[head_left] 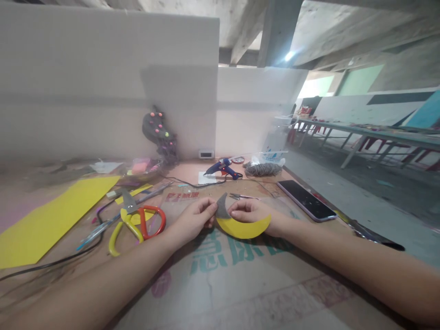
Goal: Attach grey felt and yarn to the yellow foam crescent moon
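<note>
My left hand and my right hand meet over the middle of the cardboard-covered table. Both pinch a yellow crescent-shaped foam piece. A small grey curved piece stands up at the crescent's left tip, between my two thumbs. The fingers of both hands are closed on these pieces. Scissors with a yellow and a red handle lie just left of my left hand.
A yellow foam sheet lies at the far left. A blue glue gun with its black cord sits at the back. A dark phone lies at the right, near the table edge. A pen lies by the scissors.
</note>
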Demonstrator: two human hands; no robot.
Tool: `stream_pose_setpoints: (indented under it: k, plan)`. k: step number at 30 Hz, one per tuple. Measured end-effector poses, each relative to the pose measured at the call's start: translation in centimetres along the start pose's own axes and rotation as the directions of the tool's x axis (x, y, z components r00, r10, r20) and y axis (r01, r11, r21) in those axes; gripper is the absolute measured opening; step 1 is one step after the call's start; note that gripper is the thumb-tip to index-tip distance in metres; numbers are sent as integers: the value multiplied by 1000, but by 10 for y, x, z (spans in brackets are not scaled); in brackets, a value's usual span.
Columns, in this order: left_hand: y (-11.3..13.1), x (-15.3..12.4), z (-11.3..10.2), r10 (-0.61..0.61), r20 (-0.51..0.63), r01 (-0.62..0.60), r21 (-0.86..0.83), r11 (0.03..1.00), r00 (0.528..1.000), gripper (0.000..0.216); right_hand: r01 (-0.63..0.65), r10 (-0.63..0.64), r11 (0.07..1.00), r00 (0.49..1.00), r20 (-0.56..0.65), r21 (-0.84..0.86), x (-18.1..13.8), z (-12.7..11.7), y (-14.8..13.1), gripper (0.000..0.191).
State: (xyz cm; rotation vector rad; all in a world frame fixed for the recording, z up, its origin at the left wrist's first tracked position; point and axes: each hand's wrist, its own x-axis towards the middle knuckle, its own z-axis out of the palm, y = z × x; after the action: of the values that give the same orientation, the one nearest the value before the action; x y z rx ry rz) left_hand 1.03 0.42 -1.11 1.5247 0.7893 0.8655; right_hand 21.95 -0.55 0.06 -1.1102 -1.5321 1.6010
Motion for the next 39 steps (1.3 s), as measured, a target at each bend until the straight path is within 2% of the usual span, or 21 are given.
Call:
stream_pose_setpoints:
  k: [3,6,10,13,16,19,24,27,32,35,39]
  plan:
    - [3,-1,2,-24,-21,23,-37,999,999,46,31,-29,999,999,43,-35,4,-1,4,49]
    - [8,-2,5,-17,-42,14,-55,998,999,48,44,-31,991,995,97,-129,0,0,-1,43]
    - [12,-3,7,31,-63,-34,-46,998,998,49,25,30,951,985,172,-309,-12,4,-17,36]
    - [13,-4,8,39,-68,-44,-64,997,997,47,-19,90,928,980,175,-372,-15,6,-24,33]
    - [12,-4,9,22,-47,-24,-59,998,999,39,-74,111,962,986,127,-263,-11,5,-20,31]
    - [11,-5,10,22,-9,-23,-43,999,1000,33,-85,96,991,990,100,-108,-6,2,-12,38]
    - [10,-6,11,57,16,-57,-1,998,998,26,-64,64,998,996,56,-8,-5,1,-6,43]
    - [10,-7,9,57,18,-57,37,998,998,28,-42,43,998,999,19,-42,-6,4,-8,39]
    - [5,-6,7,34,-78,-18,198,980,996,32,-24,17,984,999,-40,-179,-9,11,-9,27]
    - [3,-5,7,20,-65,-1,273,962,998,36,-18,12,980,999,-33,-198,-9,12,-9,24]
    - [4,-4,5,36,-134,3,282,959,990,34,-22,12,975,999,-47,-221,-8,12,-8,22]
